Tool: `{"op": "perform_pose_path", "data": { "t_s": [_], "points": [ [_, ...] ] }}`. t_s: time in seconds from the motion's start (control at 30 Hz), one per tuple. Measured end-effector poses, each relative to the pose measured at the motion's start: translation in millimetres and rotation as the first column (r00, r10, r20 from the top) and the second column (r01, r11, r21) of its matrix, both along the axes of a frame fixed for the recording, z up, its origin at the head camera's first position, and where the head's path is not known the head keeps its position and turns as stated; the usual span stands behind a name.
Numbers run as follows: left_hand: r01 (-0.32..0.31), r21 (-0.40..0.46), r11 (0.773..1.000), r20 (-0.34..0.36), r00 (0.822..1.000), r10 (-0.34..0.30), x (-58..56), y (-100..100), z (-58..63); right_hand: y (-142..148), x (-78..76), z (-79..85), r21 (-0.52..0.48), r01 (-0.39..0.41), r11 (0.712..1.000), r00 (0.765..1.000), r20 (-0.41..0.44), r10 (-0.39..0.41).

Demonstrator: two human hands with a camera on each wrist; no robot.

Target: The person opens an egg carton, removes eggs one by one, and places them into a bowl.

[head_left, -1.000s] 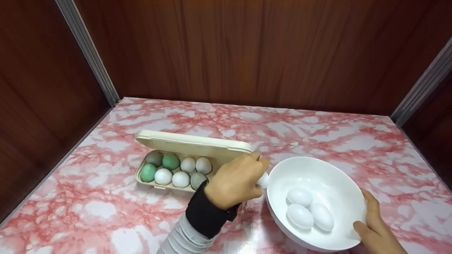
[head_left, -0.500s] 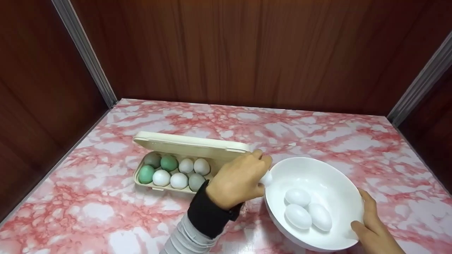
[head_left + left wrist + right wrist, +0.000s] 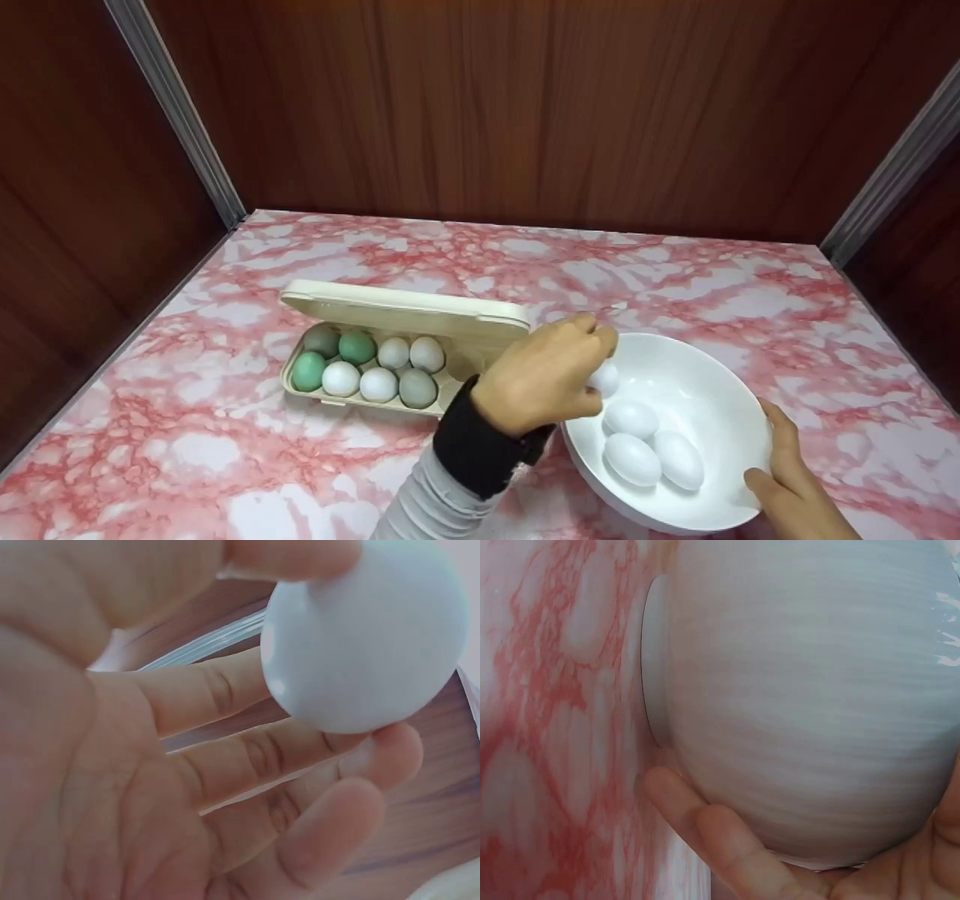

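Note:
In the head view my left hand (image 3: pixel 544 373) holds a white egg (image 3: pixel 604 379) over the left rim of a white bowl (image 3: pixel 709 386). The left wrist view shows the egg (image 3: pixel 367 641) up close, pinched between thumb and fingers. Three more white eggs (image 3: pixel 632 459) lie together inside the bowl. My right hand (image 3: pixel 796 476) grips the bowl's right side, thumb over the rim. From the right wrist view, its fingers (image 3: pixel 731 840) curve round under the bowl's outer wall (image 3: pixel 810 690), close to the foot.
Left of the bowl stands a cream egg carton (image 3: pixel 405 301), lid raised and leaning back. Several green, grey and white eggs (image 3: pixel 379 384) sit in its cells. A red-and-white marbled table (image 3: pixel 202 450) meets dark wood panels (image 3: pixel 487 112) at the back and sides.
My left hand has moved right with the egg, from beside the bowl's left rim to above it. The right hand keeps its grip on the bowl, and the carton stays put.

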State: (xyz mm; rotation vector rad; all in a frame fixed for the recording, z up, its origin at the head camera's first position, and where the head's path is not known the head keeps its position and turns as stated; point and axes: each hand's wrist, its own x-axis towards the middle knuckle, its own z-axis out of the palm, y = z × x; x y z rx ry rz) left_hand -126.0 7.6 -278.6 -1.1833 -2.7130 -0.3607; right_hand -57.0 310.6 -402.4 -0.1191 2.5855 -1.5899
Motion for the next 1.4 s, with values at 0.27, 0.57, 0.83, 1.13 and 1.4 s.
{"op": "perform_pose_path", "data": {
  "t_s": [0.27,0.57,0.83,1.13,1.4],
  "points": [
    [0.01,0.013,1.0,0.063,0.998,-0.01,-3.6,13.8,2.5,-1.7,0.2,0.3,-0.03,-0.007,1.0,1.0,-0.01,0.006],
    [0.013,-0.021,1.0,0.092,0.996,-0.011,-7.8,26.5,0.2,-1.4,2.8,-1.0,-0.018,-0.002,1.0,0.997,-0.083,0.001],
    [0.036,-0.042,0.998,0.117,0.993,-0.031,-8.1,40.8,0.2,-1.0,2.1,-0.8,-0.012,-0.008,1.0,0.998,-0.067,0.007],
    [0.044,-0.043,0.998,0.103,0.994,-0.039,-7.7,52.1,-1.3,-2.6,1.6,1.5,0.033,-0.006,0.999,0.999,-0.04,0.007],
    [0.064,-0.052,0.997,0.079,0.995,-0.06,-11.8,64.0,-8.7,0.7,1.6,-3.5,0.029,-0.014,0.999,0.997,-0.075,0.016]
  ]
}}
